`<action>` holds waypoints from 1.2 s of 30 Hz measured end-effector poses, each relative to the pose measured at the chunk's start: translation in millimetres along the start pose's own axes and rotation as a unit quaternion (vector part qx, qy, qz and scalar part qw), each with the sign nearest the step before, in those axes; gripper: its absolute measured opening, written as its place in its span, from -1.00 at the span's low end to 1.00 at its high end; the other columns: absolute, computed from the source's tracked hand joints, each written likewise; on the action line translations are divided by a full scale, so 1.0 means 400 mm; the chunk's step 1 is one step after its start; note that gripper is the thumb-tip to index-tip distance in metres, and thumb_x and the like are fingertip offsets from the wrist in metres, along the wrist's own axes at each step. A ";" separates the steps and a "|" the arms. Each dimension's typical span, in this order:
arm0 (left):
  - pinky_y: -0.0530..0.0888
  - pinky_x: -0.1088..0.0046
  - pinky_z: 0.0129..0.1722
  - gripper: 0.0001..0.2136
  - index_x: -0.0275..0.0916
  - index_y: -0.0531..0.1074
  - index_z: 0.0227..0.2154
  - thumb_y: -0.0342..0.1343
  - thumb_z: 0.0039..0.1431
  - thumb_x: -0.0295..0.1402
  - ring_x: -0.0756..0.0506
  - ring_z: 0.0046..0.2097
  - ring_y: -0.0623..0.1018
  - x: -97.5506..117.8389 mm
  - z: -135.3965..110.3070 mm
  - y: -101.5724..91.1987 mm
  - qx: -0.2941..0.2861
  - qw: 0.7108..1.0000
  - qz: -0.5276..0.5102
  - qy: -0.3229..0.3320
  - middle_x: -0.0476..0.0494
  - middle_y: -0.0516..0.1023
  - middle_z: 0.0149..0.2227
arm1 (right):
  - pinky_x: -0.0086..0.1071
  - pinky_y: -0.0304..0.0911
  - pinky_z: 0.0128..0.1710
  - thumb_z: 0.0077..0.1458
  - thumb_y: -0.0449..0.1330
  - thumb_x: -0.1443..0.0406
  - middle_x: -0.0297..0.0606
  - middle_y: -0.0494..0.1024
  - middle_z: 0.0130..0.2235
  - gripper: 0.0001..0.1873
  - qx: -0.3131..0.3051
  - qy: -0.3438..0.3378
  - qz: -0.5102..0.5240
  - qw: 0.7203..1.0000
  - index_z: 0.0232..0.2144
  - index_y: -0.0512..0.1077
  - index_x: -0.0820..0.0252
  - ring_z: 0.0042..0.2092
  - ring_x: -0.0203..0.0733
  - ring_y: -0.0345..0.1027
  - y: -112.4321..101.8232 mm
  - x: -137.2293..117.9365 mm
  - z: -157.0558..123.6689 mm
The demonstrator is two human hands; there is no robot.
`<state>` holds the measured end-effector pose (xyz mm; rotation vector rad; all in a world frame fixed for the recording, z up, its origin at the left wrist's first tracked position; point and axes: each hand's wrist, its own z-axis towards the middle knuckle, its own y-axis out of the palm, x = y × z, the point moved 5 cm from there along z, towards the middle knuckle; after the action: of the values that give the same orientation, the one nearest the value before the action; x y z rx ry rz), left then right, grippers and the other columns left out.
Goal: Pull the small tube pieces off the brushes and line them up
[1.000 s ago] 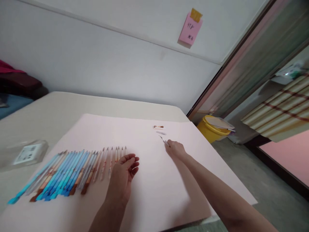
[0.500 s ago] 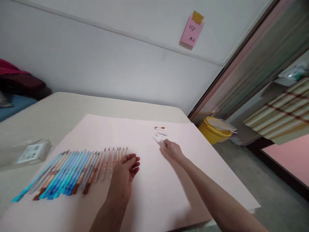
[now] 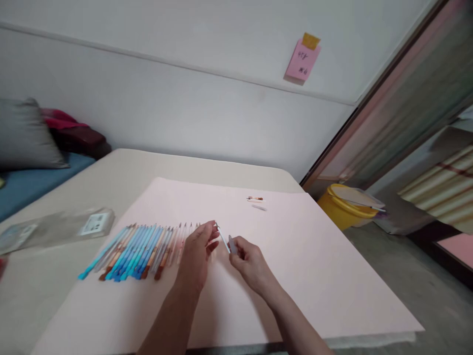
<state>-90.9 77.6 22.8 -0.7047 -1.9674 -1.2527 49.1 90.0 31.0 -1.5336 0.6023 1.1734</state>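
Observation:
Between my hands slants a thin white pen refill (image 3: 222, 239) with a dark tip. My right hand (image 3: 251, 261) is closed on its lower end and also holds a greyish translucent pen part (image 3: 232, 244), probably a cap or barrel. My left hand (image 3: 195, 254) has its fingertips curled at the refill's upper tip and seems to pinch it; the contact is small and hard to see. Left of that hand lies a tight row of pens (image 3: 138, 251), blue, brown and clear, tips pointing away. My left hand covers part of the row's right end.
Farther back lie a small brown-and-white pen piece (image 3: 255, 199) and a clear piece (image 3: 259, 207) on the pale pink sheet (image 3: 314, 276). A clear plastic bag (image 3: 70, 228) rests at left. Beyond the table's right edge stands a yellow bucket (image 3: 338, 209); behind is a wall (image 3: 177, 98).
My right hand has come back toward me and left, bringing the refill to my left hand. The left fingertips now meet its tip. The camera view has shifted left.

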 end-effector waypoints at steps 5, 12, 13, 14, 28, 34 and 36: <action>0.37 0.47 -0.26 -0.70 -0.32 0.50 -0.28 0.18 0.00 -0.20 -0.03 -0.23 0.48 0.003 -0.013 -0.016 -0.004 1.000 0.002 -0.006 -0.23 0.53 -0.24 | -0.47 -0.10 -0.53 -0.12 0.02 0.42 -0.48 0.10 -0.57 -0.91 -0.014 0.013 0.008 1.000 -0.54 0.17 0.15 -0.51 -0.35 -0.04 0.047 0.003 -0.015; 0.36 0.49 -0.32 -0.77 -0.33 0.49 -0.38 0.21 -0.04 -0.25 -0.02 -0.29 0.47 -0.024 -0.009 -0.005 0.002 1.000 0.009 -0.007 -0.19 0.53 -0.31 | -0.47 -0.11 -0.54 -0.14 -0.01 0.46 -0.48 0.10 -0.58 -0.89 -0.014 0.018 0.000 1.000 -0.52 0.21 0.17 -0.52 -0.37 -0.04 0.034 -0.002 -0.029; 0.37 0.48 -0.33 -0.77 -0.33 0.49 -0.38 0.21 -0.05 -0.26 -0.02 -0.30 0.47 -0.031 -0.008 0.002 -0.001 1.000 0.005 -0.007 -0.19 0.53 -0.32 | -0.47 -0.11 -0.54 -0.13 -0.01 0.46 -0.48 0.10 -0.58 -0.89 -0.006 0.021 0.001 1.000 -0.52 0.22 0.17 -0.53 -0.37 -0.05 0.028 0.001 -0.031; 0.37 0.47 -0.33 -0.78 -0.33 0.48 -0.39 0.21 -0.05 -0.26 -0.02 -0.31 0.47 -0.038 -0.007 0.010 -0.004 1.000 0.000 -0.008 -0.19 0.53 -0.33 | -0.47 -0.11 -0.54 -0.12 -0.01 0.45 -0.48 0.09 -0.58 -0.90 0.002 0.024 0.002 1.000 -0.52 0.23 0.17 -0.52 -0.37 -0.05 0.023 0.005 -0.034; 0.32 0.56 -0.51 -0.85 -0.31 0.40 -0.43 0.21 -0.03 -0.35 0.05 -0.50 0.38 -0.097 -0.028 0.055 -0.007 0.996 -0.090 -0.024 -0.02 0.40 -0.52 | -0.47 -0.11 -0.56 -0.11 0.02 0.44 -0.49 0.13 -0.61 -0.88 0.085 0.038 0.025 0.995 -0.58 0.17 0.17 -0.55 -0.39 -0.03 0.040 0.024 -0.071; 0.28 0.59 -0.55 -0.87 -0.29 0.37 -0.47 0.20 -0.01 -0.36 0.09 -0.54 0.30 -0.093 -0.032 0.046 0.010 0.997 -0.078 0.005 0.05 0.30 -0.55 | -0.48 -0.05 -0.57 -0.06 0.12 0.38 -0.46 0.27 -0.58 -0.99 0.070 0.063 0.154 0.984 -0.49 0.33 0.20 -0.57 -0.40 0.04 -0.019 0.025 -0.061; 0.19 0.62 -0.62 -0.86 -0.30 0.38 -0.46 0.19 0.00 -0.33 0.12 -0.57 0.25 -0.097 -0.041 0.054 -0.003 0.999 -0.038 0.000 0.05 0.29 -0.56 | -0.49 -0.05 -0.60 -0.01 0.15 0.31 -0.42 0.34 -0.55 -0.92 0.090 0.090 0.268 0.955 -0.40 0.37 0.21 -0.59 -0.41 0.05 -0.058 0.033 -0.053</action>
<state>-46.5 67.7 8.9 -0.6386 -2.0086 -1.3047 81.8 80.0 28.0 -1.3654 1.2722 1.3368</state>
